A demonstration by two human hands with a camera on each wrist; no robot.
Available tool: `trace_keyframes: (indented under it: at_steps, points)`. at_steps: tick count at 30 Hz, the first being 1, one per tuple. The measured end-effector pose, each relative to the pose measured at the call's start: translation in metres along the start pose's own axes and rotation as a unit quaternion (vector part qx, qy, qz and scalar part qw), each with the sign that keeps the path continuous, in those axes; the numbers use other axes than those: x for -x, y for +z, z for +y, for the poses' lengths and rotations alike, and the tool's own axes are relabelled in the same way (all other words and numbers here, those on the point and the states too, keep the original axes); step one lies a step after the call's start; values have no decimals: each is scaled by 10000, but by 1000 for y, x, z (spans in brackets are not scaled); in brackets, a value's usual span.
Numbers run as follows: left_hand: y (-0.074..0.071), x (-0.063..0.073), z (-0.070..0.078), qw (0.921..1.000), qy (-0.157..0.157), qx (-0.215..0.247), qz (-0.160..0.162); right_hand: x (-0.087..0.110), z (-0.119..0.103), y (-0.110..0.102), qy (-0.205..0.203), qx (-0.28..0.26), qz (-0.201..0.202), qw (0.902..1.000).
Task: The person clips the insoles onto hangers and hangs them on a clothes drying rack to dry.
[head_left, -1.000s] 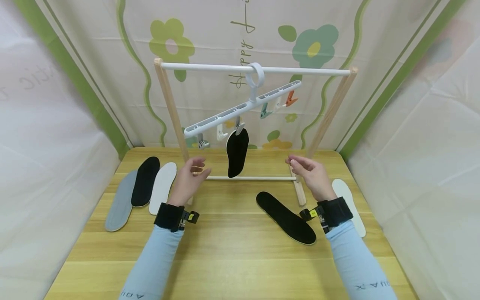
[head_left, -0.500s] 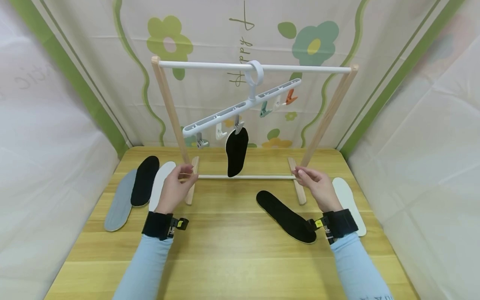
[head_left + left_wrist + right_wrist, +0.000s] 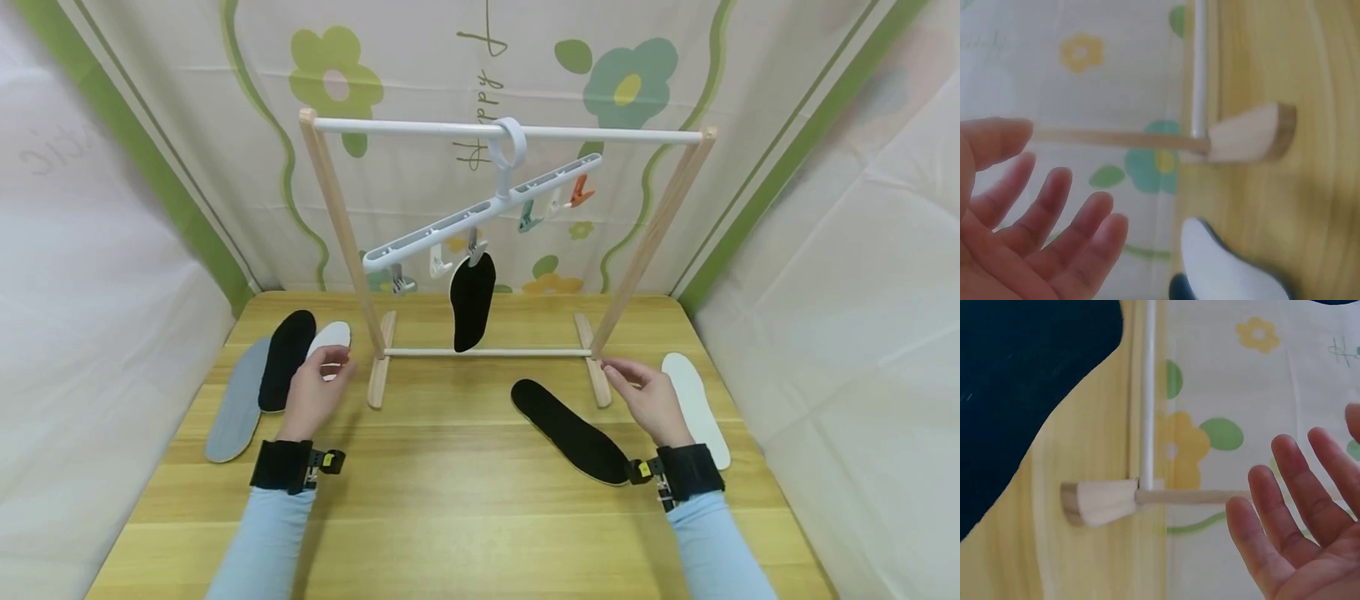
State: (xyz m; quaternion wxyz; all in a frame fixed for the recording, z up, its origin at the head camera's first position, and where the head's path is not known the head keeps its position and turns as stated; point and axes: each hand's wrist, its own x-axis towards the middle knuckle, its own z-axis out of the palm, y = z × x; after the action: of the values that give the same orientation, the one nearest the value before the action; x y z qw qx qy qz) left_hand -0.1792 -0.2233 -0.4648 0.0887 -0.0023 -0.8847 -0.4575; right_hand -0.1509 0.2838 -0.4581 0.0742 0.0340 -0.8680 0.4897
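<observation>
My left hand (image 3: pixel 315 396) is above the table by the white insole (image 3: pixel 332 335), covering part of it, with fingers loosely bent and nothing in them. Beside that lie a black insole (image 3: pixel 287 358) and a grey insole (image 3: pixel 240 404). My right hand (image 3: pixel 651 400) is also bare, between the rack's right foot and another white insole (image 3: pixel 696 408). Left of its wrist a black insole (image 3: pixel 566 429) lies slanted. From the white clip hanger (image 3: pixel 450 225) a further black insole (image 3: pixel 472 304) hangs in a grey clip (image 3: pixel 476 248).
A wooden rack with a white top rod (image 3: pixel 405 127) carries the hanger. Other clips hang along it, among them a teal clip (image 3: pixel 528 217) and an orange clip (image 3: pixel 581 192). The rack's feet (image 3: pixel 377 379) stand on the wooden table (image 3: pixel 450 517). Fabric walls (image 3: pixel 840 292) enclose the sides.
My left hand has moved left and toward me, from the rack's left post to over the white insole. My right hand has drifted right and toward me. The hanging insole stays put.
</observation>
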Motion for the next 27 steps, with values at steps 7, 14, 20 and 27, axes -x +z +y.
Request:
trace_keyframes:
  at_steps: [7,14,20,27]
  points:
    - [-11,0,-21,9995,-134,-289,30,9,12,1,34,582,1,9983]
    - [-20,-4,-41,9990,-180,-399,80,20,22,0,-12,899,60,9959]
    - [-26,-12,-58,9977,-419,-536,30,32,24,0,-49,1139,202,9933]
    - [-33,-22,-70,9976,-386,-574,30,42,23,2,-48,1320,340,9907]
